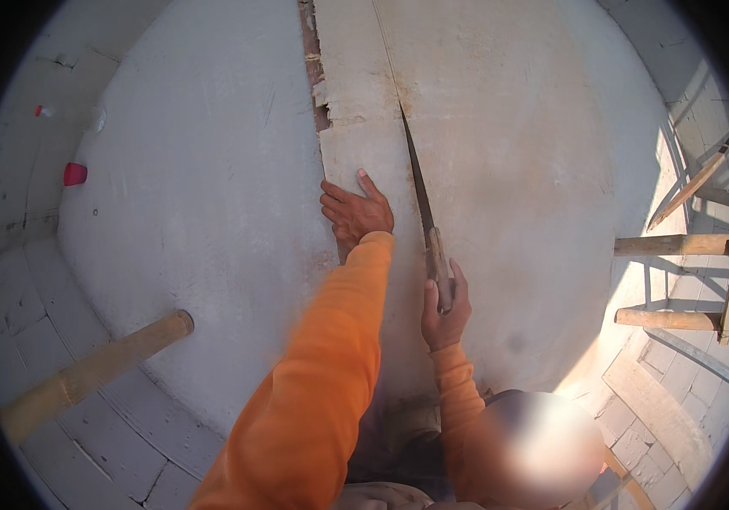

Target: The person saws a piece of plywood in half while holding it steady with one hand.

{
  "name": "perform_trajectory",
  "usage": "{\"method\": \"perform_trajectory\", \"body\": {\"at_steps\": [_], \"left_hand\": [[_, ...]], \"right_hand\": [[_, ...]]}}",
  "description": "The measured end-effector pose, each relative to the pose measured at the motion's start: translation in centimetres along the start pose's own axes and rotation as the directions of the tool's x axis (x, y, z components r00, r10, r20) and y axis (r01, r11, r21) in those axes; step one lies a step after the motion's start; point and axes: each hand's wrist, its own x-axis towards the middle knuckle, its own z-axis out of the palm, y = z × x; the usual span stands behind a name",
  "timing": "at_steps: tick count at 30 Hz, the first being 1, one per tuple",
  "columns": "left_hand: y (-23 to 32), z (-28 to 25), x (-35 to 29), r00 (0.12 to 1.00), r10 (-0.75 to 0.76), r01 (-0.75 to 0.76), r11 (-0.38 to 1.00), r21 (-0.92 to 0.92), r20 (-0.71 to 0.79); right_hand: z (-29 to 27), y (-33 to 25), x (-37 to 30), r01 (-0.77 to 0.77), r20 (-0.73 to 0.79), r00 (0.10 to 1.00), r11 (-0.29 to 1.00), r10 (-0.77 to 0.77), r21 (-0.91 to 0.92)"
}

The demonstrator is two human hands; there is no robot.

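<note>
My left hand [358,211] presses down on a pale strip of board [364,144]. Its thumb points away from me, and its fingers spread to the strip's left edge. A handsaw [416,174] with a dark, tapering blade and a worn wooden grip is in my right hand [447,313]. The fingers close around the grip. From its tip a thin dark line runs on toward the top of the view. The blade lies along that line; how deep it sits cannot be told. Orange sleeves cover both my arms.
Reddish-brown, broken material shows along the strip's left edge [312,59]. A round pole [101,374] juts in from the left. At the right are a bamboo frame [679,246] and a leaning stick [694,180]. A pink cup [76,174] is at the far left.
</note>
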Motion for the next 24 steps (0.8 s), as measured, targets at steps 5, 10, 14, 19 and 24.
{"method": "perform_trajectory", "body": {"at_steps": [5,10,14,19,24], "left_hand": [[-0.9,1.3,-0.2,0.997,0.034,-0.034,0.999,-0.003,-0.066],[-1.0,1.0,-0.3,0.993,0.055,-0.053,0.998,0.020,-0.105],[-0.6,1.0,-0.9,0.992,0.074,-0.072,0.997,0.020,-0.099],[-0.4,0.4,-0.5,0.987,0.104,-0.108,0.994,-0.031,-0.121],[-2.3,0.1,-0.4,0.987,0.153,-0.156,0.986,-0.068,-0.048]], "right_hand": [[1.0,3.6,-0.1,0.246,-0.084,0.964,0.967,-0.251,-0.067],[1.7,3.9,0.6,0.421,-0.145,0.892,0.904,-0.428,-0.075],[1.5,3.7,1.1,0.421,-0.193,0.887,0.906,-0.420,-0.040],[1.3,3.5,2.2,0.444,-0.230,0.873,0.896,-0.431,0.007],[1.9,3.8,1.2,0.480,-0.264,0.849,0.877,-0.457,0.025]]}}
